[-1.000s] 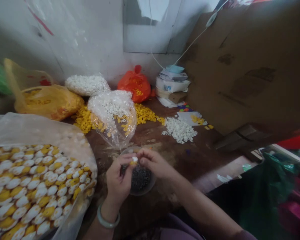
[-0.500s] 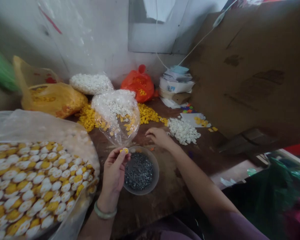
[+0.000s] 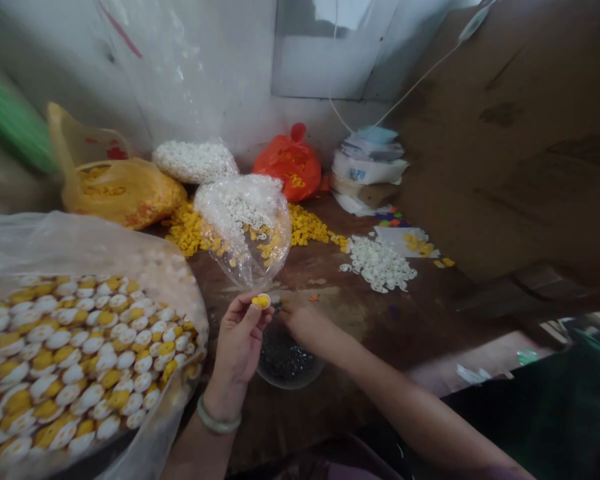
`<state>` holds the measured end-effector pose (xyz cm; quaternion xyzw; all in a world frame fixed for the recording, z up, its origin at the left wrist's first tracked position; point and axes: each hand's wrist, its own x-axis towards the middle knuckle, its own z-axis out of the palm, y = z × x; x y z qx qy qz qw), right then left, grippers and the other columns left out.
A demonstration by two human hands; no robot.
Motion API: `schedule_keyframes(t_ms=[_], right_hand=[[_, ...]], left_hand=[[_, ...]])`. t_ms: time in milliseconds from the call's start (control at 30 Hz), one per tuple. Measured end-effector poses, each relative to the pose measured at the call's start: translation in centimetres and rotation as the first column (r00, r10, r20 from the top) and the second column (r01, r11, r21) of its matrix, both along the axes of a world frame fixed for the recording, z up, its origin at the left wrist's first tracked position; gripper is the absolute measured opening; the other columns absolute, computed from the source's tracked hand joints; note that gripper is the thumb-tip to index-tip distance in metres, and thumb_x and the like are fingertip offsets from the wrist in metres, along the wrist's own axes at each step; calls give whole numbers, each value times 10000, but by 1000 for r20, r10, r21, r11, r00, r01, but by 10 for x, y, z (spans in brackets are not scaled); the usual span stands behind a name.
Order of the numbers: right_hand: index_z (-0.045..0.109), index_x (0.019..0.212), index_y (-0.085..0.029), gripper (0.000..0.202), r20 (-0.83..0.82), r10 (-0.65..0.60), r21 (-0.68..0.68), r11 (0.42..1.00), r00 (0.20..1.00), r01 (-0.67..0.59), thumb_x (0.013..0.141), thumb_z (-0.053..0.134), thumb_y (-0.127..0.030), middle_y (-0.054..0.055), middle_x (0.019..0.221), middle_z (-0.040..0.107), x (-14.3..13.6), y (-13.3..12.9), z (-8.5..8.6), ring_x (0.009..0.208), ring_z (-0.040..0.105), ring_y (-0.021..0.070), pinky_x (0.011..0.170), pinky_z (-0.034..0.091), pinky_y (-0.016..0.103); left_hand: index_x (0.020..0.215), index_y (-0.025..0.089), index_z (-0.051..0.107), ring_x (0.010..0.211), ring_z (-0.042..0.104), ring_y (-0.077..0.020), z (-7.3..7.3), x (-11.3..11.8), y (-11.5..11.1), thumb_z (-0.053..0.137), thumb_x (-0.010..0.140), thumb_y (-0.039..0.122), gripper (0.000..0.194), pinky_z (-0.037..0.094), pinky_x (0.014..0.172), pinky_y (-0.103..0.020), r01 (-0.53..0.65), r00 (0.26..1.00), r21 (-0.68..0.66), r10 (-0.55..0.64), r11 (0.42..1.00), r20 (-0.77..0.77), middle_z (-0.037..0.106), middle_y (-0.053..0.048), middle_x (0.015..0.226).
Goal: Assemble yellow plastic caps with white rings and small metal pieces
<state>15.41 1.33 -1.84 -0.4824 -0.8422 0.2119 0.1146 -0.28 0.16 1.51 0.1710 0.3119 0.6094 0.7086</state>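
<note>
The left hand [image 3: 240, 343] pinches a yellow-and-white piece [image 3: 261, 301] by the far left edge of the bowl [image 3: 291, 383]. The right hand [image 3: 306, 327] is over the bowl, its grip unclear. A white pile [image 3: 380, 263] lies far right.

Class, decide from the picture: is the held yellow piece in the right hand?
No, the left hand holds the yellow piece, while the right hand is at the bowl.

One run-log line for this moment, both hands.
left hand: pinching yellow-white piece | right hand: over bowl of dark bits, grip unclear | far left: plastic bag
</note>
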Motion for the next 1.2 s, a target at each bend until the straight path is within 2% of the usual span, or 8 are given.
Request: schedule_keyframes(t_ms=[167, 267, 433, 600, 667, 800, 1000, 1200], right_hand=[[693, 885, -180, 108, 37, 44, -10, 999, 998, -44, 845, 614, -118, 61, 933, 677, 8, 9, 22, 836, 607, 184, 758, 451, 266], [697, 863, -184, 119, 13, -133, 69, 989, 991, 132, 848, 610, -104, 41, 885, 687, 28, 40, 38, 833, 617, 175, 767, 449, 258], [682, 853, -124, 140, -31, -426, 206, 882, 904, 423, 835, 564, -50, 111, 883, 671, 61, 106, 51, 854, 605, 229, 806, 446, 320], [573, 1163, -97, 292, -192, -484, 404, 754, 854, 518, 989, 340, -125, 162, 1172, 575, 32, 118, 69, 1113, 518, 231, 969, 392, 326], [559, 1195, -125, 286, -103, -377, 405, 830, 921, 385, 1017, 338, -166, 141, 1218, 560, 7, 121, 74, 1162, 498, 213, 1004, 378, 306], [625, 1106, -123, 198, 201, -219, 150, 970, 955, 191, 979, 473, -125, 143, 1152, 617, -35, 146, 62, 1085, 574, 228, 952, 440, 324], [600, 1153, -137, 253, 236, -324, 50, 946, 916, 322, 965, 585, -305, 88, 1171, 604, -47, 189, 32, 1043, 603, 228, 912, 509, 445], [630, 1056, -113, 144, 0, -351, -23, 936, 936, 351, 953, 579, -200, 107, 1149, 621, -41, 193, 37, 1066, 598, 224, 946, 490, 418]], left_hand=[[807, 188, 736, 654, 681, -105, -5, 0, 0, 890, 561, 325, 321, 543, 599, -186, 23, 1000, 14, -22, 1000, -14, 743, -7, 770], [808, 183, 737, 655, 680, -106, -7, -1, 0, 884, 571, 325, 312, 542, 599, -186, 26, 999, 8, -26, 1000, -21, 741, -11, 766], [811, 182, 739, 654, 668, -99, -5, 0, 0, 884, 571, 316, 312, 531, 600, -181, 25, 1000, -6, -25, 1000, -4, 733, -6, 754], [791, 175, 740, 635, 666, -101, -5, 1, 1, 896, 544, 321, 326, 530, 588, -181, -7, 1000, -38, 7, 999, 4, 727, -7, 727], [795, 174, 738, 642, 665, -101, -6, 1, 1, 890, 556, 324, 321, 531, 594, -183, -10, 1000, -32, 10, 999, -1, 726, -6, 732], [824, 179, 737, 653, 663, -92, -7, 1, 2, 872, 596, 331, 305, 529, 605, -180, -7, 1000, -10, 7, 1000, -10, 724, -2, 755], [780, 176, 743, 620, 649, -83, -1, 1, 3, 900, 536, 310, 319, 513, 582, -162, -32, 999, -45, 33, 998, 20, 715, 6, 702], [754, 163, 748, 601, 641, -83, 4, 2, 5, 919, 484, 330, 360, 505, 558, -151, -34, 998, -94, 38, 995, 46, 712, -1, 687]])
